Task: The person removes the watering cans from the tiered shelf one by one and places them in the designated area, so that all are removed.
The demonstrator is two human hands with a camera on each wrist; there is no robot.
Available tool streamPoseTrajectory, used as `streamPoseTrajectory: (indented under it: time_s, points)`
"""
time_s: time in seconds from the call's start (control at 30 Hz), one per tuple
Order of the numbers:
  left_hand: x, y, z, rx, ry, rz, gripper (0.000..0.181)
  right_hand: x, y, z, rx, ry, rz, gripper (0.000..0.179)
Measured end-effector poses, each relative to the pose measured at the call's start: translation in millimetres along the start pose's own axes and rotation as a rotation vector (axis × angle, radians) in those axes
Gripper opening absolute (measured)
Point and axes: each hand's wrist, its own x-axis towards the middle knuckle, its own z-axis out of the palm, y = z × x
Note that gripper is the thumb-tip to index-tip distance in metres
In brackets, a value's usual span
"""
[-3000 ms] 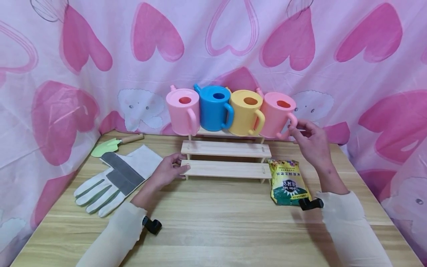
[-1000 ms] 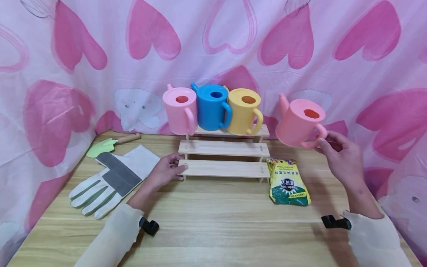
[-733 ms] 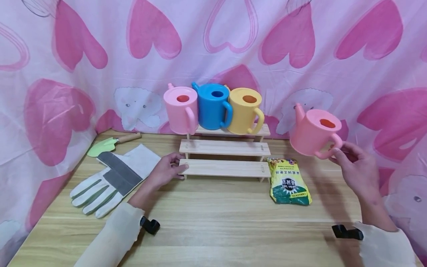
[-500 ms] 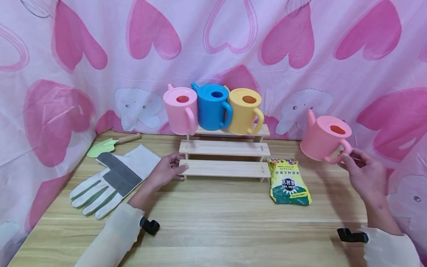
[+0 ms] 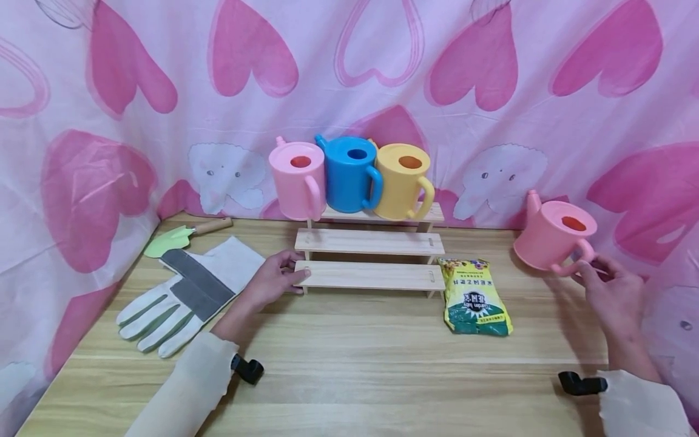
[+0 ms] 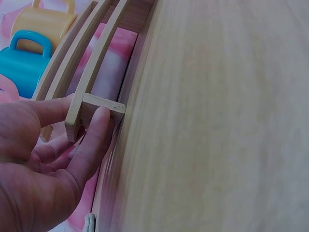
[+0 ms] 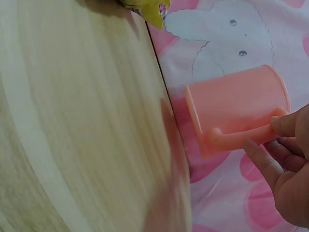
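My right hand (image 5: 611, 297) grips the handle of a pink watering can (image 5: 546, 240) low over the far right of the table. In the right wrist view, thumb and fingers close round the handle of the can (image 7: 236, 104). My left hand (image 5: 270, 279) pinches the left end of the lowest step of a three-step wooden stand (image 5: 371, 276); the left wrist view shows a finger and thumb on its leg (image 6: 104, 108). On the stand's top step sit a lighter pink watering can (image 5: 295, 188), a blue one (image 5: 348, 185) and a yellow one (image 5: 395, 191), side by side.
A yellow and green fertilizer bag (image 5: 476, 300) lies right of the stand. At the left lie a white and grey work glove (image 5: 196, 288) and a hand trowel (image 5: 175, 240) with a green blade. A heart-patterned curtain (image 5: 338, 73) hangs behind the wooden table (image 5: 371, 364).
My right hand has lifted the pink watering can off the top step's right end and carried it right and down towards the tabletop. My left hand has stayed on the stand.
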Motion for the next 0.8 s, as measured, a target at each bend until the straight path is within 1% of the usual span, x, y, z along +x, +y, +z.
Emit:
streamPoseTrajectory:
  time_s: [0.1, 0.23, 0.3, 0.47, 0.6, 0.73, 0.8]
  points:
    - [-0.4, -0.3, -0.1, -0.001, 0.002, -0.002, 0.036, 2.9, 4, 1, 0.001, 0.004, 0.031, 0.057]
    - [-0.2, -1.3, -0.3, -0.014, -0.006, 0.006, 0.037, 5.8, 8, 2, -0.010, 0.007, 0.096, 0.057]
    - [0.0, -1.6, -0.3, -0.016, -0.006, 0.009, 0.037, 6.8, 9, 3, -0.032, 0.005, 0.116, 0.057]
    - [0.1, -2.3, -0.4, -0.018, -0.008, 0.011, 0.036, 8.1, 11, 4, -0.078, -0.008, 0.121, 0.057]
    - [0.2, -2.5, -0.8, -0.021, -0.010, 0.010, 0.036, 9.1, 13, 3, -0.086, -0.008, 0.126, 0.057]
    - [0.3, -2.5, -1.0, -0.024, -0.010, 0.006, 0.038, 9.8, 17, 4, -0.078, 0.011, 0.127, 0.054]
    - [0.6, -2.6, -1.1, -0.026, -0.012, 0.004, 0.039, 10.0, 19, 4, -0.056, 0.023, 0.138, 0.053]
